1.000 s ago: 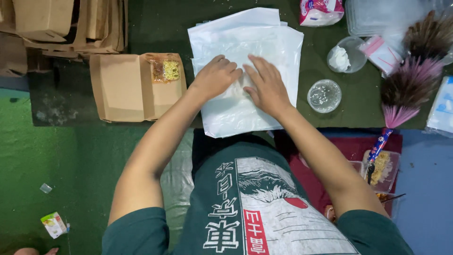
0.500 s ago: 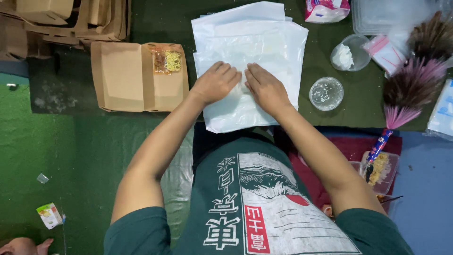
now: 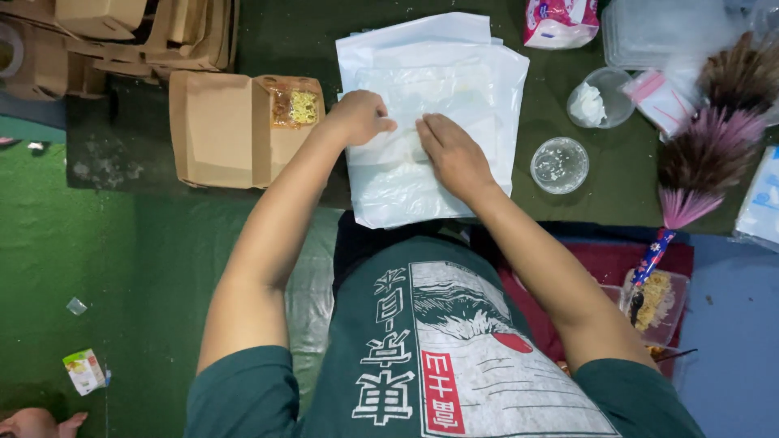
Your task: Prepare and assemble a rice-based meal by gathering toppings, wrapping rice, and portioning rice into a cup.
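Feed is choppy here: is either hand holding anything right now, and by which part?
Left hand pinches the top white plastic bag mid-sheet; right hand rests flat on it, gripping nothing.

Stack of white plastic bags [image 3: 454, 73]: open brown cardboard food box [image 3: 219, 126] left; round clear plastic lidded cup [image 3: 559, 165] right.

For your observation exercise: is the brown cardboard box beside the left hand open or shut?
Open: the brown cardboard box lies unfolded flat, its food-filled compartment exposed beside the left hand.
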